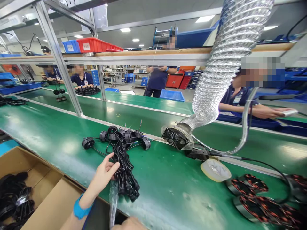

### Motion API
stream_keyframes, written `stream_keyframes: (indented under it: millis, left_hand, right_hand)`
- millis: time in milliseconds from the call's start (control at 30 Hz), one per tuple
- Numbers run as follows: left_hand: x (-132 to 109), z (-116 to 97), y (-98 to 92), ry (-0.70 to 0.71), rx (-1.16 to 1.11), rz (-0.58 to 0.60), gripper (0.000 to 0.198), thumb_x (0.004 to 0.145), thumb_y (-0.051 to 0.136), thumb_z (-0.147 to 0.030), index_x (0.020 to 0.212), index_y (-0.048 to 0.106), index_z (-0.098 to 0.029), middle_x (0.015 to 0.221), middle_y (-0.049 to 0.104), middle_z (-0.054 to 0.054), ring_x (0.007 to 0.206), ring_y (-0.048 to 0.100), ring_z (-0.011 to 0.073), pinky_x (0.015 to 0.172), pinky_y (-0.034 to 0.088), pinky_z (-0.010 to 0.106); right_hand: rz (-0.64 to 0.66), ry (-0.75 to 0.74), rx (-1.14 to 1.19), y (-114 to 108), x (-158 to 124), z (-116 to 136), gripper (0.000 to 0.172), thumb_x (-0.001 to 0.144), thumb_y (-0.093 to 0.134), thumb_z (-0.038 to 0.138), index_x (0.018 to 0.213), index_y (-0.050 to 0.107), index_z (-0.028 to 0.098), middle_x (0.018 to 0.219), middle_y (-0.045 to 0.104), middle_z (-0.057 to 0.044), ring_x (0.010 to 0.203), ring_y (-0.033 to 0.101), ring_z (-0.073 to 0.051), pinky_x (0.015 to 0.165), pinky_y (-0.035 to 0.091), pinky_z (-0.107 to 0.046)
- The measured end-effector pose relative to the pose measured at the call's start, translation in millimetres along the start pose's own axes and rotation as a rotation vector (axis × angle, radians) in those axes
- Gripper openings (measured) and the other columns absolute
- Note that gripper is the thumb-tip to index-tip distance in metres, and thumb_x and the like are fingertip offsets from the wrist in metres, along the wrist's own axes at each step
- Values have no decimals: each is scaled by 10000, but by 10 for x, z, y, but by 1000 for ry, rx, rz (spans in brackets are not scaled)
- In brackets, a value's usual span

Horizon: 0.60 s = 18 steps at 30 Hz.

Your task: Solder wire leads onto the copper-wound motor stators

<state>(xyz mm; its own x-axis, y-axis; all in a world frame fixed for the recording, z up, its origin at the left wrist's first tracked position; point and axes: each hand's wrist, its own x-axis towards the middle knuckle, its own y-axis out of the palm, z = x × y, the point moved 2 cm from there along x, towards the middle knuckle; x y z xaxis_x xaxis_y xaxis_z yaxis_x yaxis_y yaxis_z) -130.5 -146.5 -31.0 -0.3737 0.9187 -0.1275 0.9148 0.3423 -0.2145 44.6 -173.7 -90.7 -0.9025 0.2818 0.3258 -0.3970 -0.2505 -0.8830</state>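
A bundle of black cables (123,159) lies on the green bench, with black connectors at its near end. Round black caps (129,135) with wire ends cluster at its far end. At the bundle's left side is my left hand (105,172), thumb and forefinger apart, fingertips touching the cables. A strip of clear plastic (113,201) runs from beside the bundle down to my right hand (130,223). That hand is blurred and cut off by the lower edge; its fingers appear closed on the plastic, though they are mostly hidden.
An open cardboard box (48,204) with black cables stands at left. A fan (176,137) on a silver duct (216,70), a tape roll (216,169) and copper-wound stators (261,204) sit to the right. A metal post (59,60) rises at left. Several people work across the bench.
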Motion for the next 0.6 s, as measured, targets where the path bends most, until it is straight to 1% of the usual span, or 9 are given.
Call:
stream_keyframes:
  millis: [67,167,233,300,367,400,433,500,600]
  left_hand:
    - [-6,-80,-99,37,148,-52,668,813,561,-634,1290,542,-167,793,646,27,633,603,166,591,501,278]
    - [-38,-153,-277,143,310,-252,541,819,563,-619,1109,658,-173,788,679,38,591,585,154,588,488,269]
    - [-63,-126,-361,170,313,-317,524,818,567,-609,1077,674,-167,812,691,50,616,595,159,597,494,267]
    - [-85,-39,-388,162,303,-324,524,813,572,-613,1053,681,-160,839,696,64,664,611,172,617,503,270]
    - [-101,77,-347,134,316,-308,543,817,558,-628,1063,671,-156,865,695,72,715,626,187,647,510,279]
    - [-106,132,-300,111,328,-295,572,825,540,-637,1102,656,-150,878,691,76,726,631,193,661,514,289]
    - [-109,179,-239,86,341,-279,614,833,518,-647,1166,627,-142,894,686,81,720,635,196,673,517,304]
    - [-109,234,-86,45,370,-249,719,845,483,-659,1334,513,-132,974,675,102,709,643,205,707,524,347]
    - [-90,248,146,56,396,-261,855,817,535,-651,1472,335,-140,1231,600,176,910,659,272,854,509,431]
  right_hand:
    - [15,-95,88,-207,227,158,418,950,502,473,625,547,214,554,563,74,497,523,-70,522,402,-144]
    - [-79,-268,303,-810,443,315,352,996,438,415,759,616,225,878,652,21,772,611,-83,707,473,-156]
    - [-338,-173,401,-1296,457,268,326,1011,408,384,842,625,210,1037,621,-46,919,611,-125,788,498,-222]
    - [-752,-16,284,-1704,352,109,262,1000,429,286,836,617,206,1035,584,-75,978,593,-180,820,498,-311]
    - [-1082,162,7,-1909,205,-110,191,935,527,188,762,606,197,979,569,-70,920,575,-196,784,468,-339]
    - [-1133,238,-131,-1919,157,-229,207,908,558,172,703,582,192,917,573,-62,865,561,-194,763,447,-341]
    - [-1101,308,-239,-1871,138,-356,243,892,578,175,650,556,189,844,575,-52,807,543,-188,747,425,-339]
    - [-866,415,-298,-1626,174,-613,312,905,559,220,597,521,191,716,566,-32,715,515,-174,721,398,-328]
    - [-549,527,-21,-1073,302,-920,296,950,463,276,686,562,188,761,598,-39,717,550,-166,689,411,-287]
